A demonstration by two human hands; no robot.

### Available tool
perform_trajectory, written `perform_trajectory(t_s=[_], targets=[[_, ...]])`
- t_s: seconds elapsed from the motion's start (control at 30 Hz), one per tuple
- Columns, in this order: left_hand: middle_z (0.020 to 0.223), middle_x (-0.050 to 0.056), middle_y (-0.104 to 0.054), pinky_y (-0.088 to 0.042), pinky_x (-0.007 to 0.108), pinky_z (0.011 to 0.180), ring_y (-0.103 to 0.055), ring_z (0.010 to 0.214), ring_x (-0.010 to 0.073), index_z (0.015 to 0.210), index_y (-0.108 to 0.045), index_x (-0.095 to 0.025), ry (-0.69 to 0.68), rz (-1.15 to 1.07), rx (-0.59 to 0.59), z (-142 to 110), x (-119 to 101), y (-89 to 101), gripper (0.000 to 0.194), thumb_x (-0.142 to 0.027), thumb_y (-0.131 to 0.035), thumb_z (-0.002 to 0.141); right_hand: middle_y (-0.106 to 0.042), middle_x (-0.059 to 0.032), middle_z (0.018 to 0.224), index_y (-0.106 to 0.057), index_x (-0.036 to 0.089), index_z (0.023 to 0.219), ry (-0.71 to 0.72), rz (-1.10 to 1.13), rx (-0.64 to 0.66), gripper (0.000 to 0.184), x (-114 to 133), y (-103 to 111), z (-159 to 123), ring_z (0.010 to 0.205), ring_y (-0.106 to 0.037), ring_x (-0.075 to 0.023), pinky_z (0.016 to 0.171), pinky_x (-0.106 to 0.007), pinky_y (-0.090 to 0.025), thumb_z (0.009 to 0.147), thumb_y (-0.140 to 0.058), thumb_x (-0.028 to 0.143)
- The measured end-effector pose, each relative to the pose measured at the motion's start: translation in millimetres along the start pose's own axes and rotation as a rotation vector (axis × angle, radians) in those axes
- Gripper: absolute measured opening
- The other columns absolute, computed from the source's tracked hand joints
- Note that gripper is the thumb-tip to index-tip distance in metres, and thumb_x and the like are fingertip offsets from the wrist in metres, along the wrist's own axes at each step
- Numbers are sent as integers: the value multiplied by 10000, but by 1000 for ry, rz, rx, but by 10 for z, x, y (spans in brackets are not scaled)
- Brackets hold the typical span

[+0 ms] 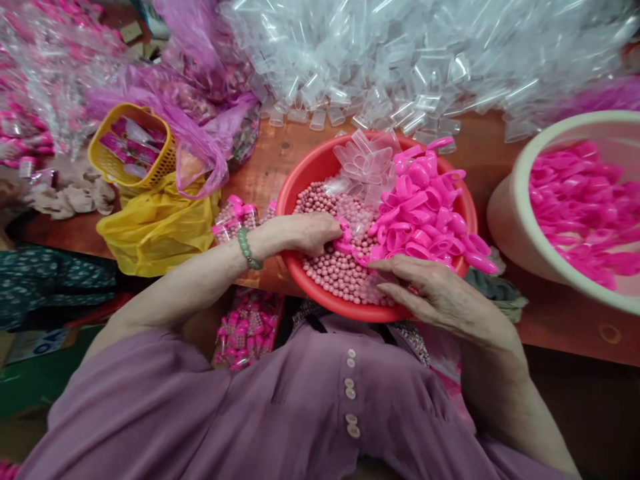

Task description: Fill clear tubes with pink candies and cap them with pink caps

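Note:
A red basin in front of me holds pink beads, clear plastic tubes and a heap of bright pink plastic caps. My left hand, with a green bead bracelet at the wrist, reaches over the beads from the left. Its fingers are closed at a pink plastic piece. From the right comes my right hand, low over the basin's front rim. Thumb and forefinger are stretched out and apart, the fingertips close to pink pieces at the heap's edge. Whether they touch one is unclear.
Clear tubes are piled along the back. At right stands a white tub of pink caps. A yellow basket, yellow bag and purple bag lie left. Filled pink tubes sit below the table edge.

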State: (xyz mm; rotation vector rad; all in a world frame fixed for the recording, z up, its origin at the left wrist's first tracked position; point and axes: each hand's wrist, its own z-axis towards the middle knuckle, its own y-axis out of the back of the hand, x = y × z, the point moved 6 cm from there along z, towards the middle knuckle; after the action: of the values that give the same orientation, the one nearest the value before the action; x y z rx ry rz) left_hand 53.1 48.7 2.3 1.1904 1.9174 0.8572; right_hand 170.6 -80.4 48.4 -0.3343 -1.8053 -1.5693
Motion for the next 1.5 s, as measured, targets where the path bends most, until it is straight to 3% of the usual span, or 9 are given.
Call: perform_trajectory(t_s=[0.13, 0.3, 0.43, 0.57, 0.7, 0.9, 1.1, 1.33, 1.5], targets=[[897, 91, -677, -405, 280, 701, -566, 760, 174, 982, -676, -94, -12, -132, -81, -42, 125, -23, 186, -176, -620, 824, -765, -51, 959, -681, 181, 1138, -53, 99, -33, 211, -46, 36, 28, 817, -718, -187, 723, -300, -557, 971, -609, 287], [923, 24, -672, -420, 254, 754, -579, 778, 131, 1193, -604, -141, -97, -627, -272, -87, 227, 38, 356, -298, -623, 874, -727, -35, 855, -661, 188, 1073, -100, 169, -80, 195, -82, 57, 68, 718, -666, -174, 668, -297, -519, 957, -621, 340], [880, 15, -665, -430, 248, 718, -579, 737, 118, 1061, -621, -123, -84, -871, -302, -64, 307, -5, 302, -304, -675, 825, -710, -33, 829, -657, 180, 1030, -85, 179, -101, 138, -81, 38, 97, 701, -642, -160, 656, -283, -497, 946, -623, 285], [801, -6, -663, -408, 246, 708, -562, 715, 123, 994, -667, -135, -25, -590, -310, -96, 333, 21, 285, -253, -756, 751, -689, -23, 794, -657, 179, 1038, -83, 190, -113, 144, -109, 27, 96, 690, -627, -155, 645, -277, -483, 934, -634, 276], [906, 27, -718, -433, 264, 785, -635, 827, 162, 1132, -693, -177, -40, -323, -179, -159, 251, 2, 316, -197, -675, 817, -682, -21, 787, -658, 178, 1049, -100, 199, -116, 166, -148, 19, 83, 691, -628, -156, 650, -281, -486, 938, -634, 299], [1169, 126, -687, -458, 277, 850, -658, 1010, 204, 1381, -499, -125, 21, -188, -261, -251, 204, -35, 522, -191, -599, 874, -683, -19, 781, -653, 184, 1052, -110, 231, -113, 157, -174, -7, 90, 678, -627, -150, 630, -272, -492, 937, -631, 287], [969, 117, -709, -461, 292, 775, -654, 868, 205, 1053, -646, -99, 188, -85, -221, -230, 195, -80, 215, -247, -553, 927, -690, -22, 789, -650, 184, 1031, -56, 163, -139, 130, -128, 2, 109, 684, -633, -154, 643, -274, -492, 949, -620, 279], [1033, 146, -696, -476, 338, 931, -630, 1010, 237, 948, -719, -105, 53, 72, -228, -224, 69, -80, 202, -186, -538, 910, -719, -55, 890, -617, 174, 1101, 24, 67, -151, 155, -45, -81, 172, 731, -655, -166, 658, -279, -494, 963, -601, 244], [972, 116, -717, -488, 316, 861, -652, 930, 213, 951, -724, -114, 27, 70, -142, -110, 51, -63, 236, -100, -495, 895, -723, -55, 906, -609, 200, 1102, 13, 59, -165, 147, -90, -116, 190, 754, -669, -176, 637, -284, -490, 962, -601, 246]])
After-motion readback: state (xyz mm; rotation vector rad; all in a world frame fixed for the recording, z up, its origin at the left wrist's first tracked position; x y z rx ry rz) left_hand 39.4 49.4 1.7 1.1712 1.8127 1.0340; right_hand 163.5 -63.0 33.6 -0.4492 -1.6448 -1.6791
